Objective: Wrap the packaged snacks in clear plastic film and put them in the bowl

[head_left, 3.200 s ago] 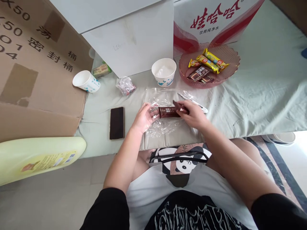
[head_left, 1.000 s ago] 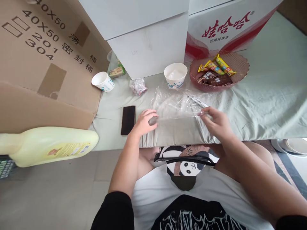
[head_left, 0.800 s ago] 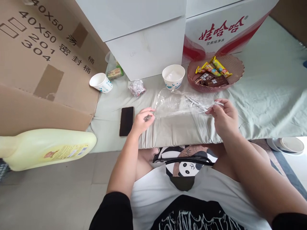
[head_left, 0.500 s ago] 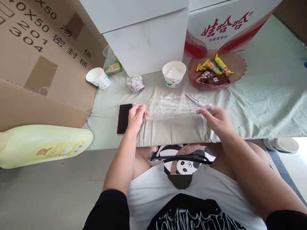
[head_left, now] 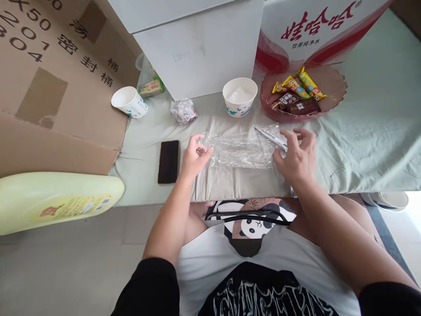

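A crinkled sheet of clear plastic film [head_left: 241, 151] lies stretched across the cloth in front of me. My left hand [head_left: 195, 158] is at its left end, thumb and fingers curved apart, with nothing visibly pinched. Over the right end is my right hand [head_left: 296, 153], its fingers spread and bent above the cloth. Between the right thumb and index finger sits the end of a slim silver-white pen-like tool [head_left: 270, 138]; the hand does not grip it, and its exact kind is unclear. The tool rests slantwise at the film's right part.
Behind the film stand a white paper bowl [head_left: 240, 109] and a pink ribbed bowl [head_left: 279, 115] of wrapped snacks. Leftward are a crumpled clear-wrapped bundle [head_left: 184, 112], a phone [head_left: 169, 162], a tilted paper cup [head_left: 134, 107] and a pale yellow-green bottle [head_left: 62, 197]. Boxes [head_left: 204, 57] border the back.
Both hands have let go of the film, which has settled onto the cloth. My fingers have spread apart. The view has shifted slightly.
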The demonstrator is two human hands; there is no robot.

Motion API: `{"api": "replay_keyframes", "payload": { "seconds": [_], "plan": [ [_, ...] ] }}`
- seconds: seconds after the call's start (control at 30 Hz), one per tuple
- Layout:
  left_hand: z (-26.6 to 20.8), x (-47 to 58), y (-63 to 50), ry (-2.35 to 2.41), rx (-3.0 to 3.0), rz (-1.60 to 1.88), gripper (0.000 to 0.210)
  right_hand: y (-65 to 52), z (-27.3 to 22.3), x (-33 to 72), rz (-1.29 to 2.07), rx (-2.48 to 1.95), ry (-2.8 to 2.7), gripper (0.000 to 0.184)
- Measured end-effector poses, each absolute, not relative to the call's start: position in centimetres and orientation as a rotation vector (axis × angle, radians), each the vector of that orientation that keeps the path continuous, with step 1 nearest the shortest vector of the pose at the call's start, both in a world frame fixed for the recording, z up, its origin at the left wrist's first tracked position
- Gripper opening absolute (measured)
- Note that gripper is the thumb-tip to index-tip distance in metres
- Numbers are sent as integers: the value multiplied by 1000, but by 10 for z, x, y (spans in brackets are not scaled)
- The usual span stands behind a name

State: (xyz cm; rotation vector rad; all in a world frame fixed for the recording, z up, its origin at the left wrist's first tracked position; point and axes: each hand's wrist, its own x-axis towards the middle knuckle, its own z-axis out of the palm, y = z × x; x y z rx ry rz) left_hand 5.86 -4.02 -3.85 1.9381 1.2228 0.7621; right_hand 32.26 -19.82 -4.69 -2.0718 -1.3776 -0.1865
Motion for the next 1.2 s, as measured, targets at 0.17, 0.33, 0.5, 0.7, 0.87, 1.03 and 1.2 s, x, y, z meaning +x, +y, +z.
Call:
{"api": "replay_keyframes", "payload": {
  "seconds": [0.17, 0.33, 0.5, 0.7, 0.87, 1.03, 1.2],
  "plan": [
    [-43, 71, -42, 1334, 2283, 1044, 54, -192, -42, 301, 61, -1843, -1871, 39],
    [-36, 80, -54, 1113, 2517, 1107, 24, -185, -48, 290, 277, -1802, -2031, 31],
    [-37, 68, -39, 1065, 2146, 1175, 40, -188, -41, 297, 754, -1517, -1679, 26],
    [-36, 76, -49, 613, 1585, 550, 79, -191, -39, 294, 1339, -1150, -706, 37],
    [-37, 98, -72, 472, 1410, 257, 100, -180, -53, 276, 1297, -1296, -554, 39],
    [-42, 108, -70, 715, 1515, 458, 59, -178, -49, 267, 1222, -1315, -725, 36],
    [-35, 104, -65, 876, 1510, 532, 26, -178, -45, 276, 1026, -1356, -962, 40]
  ]
}}
